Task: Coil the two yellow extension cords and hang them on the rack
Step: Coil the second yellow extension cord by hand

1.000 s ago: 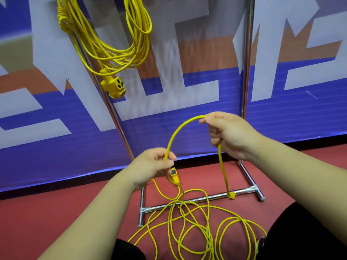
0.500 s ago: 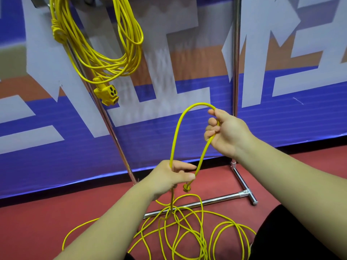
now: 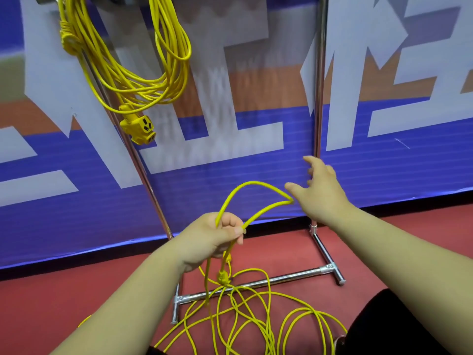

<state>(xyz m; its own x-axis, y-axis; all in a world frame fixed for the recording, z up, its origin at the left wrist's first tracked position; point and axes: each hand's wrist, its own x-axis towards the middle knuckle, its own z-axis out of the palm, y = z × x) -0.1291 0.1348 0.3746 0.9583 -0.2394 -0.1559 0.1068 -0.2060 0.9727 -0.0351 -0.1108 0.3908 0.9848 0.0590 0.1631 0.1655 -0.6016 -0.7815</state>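
Left hand (image 3: 212,239) grips a loop of yellow cord (image 3: 256,182), right hand (image 3: 320,190) spread wide just beside its bend.

The red floor (image 3: 76,290) carries the rack (image 3: 294,275) by its chrome base and a loose cord (image 3: 230,288), sprawled in tangled loops across the base's crossbar. A coiled cord (image 3: 143,80) hangs from the rack's top.

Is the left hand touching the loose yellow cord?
Touching. The head view shows the left hand with its fingers curled round both strands of the loose cord at the loop's base.
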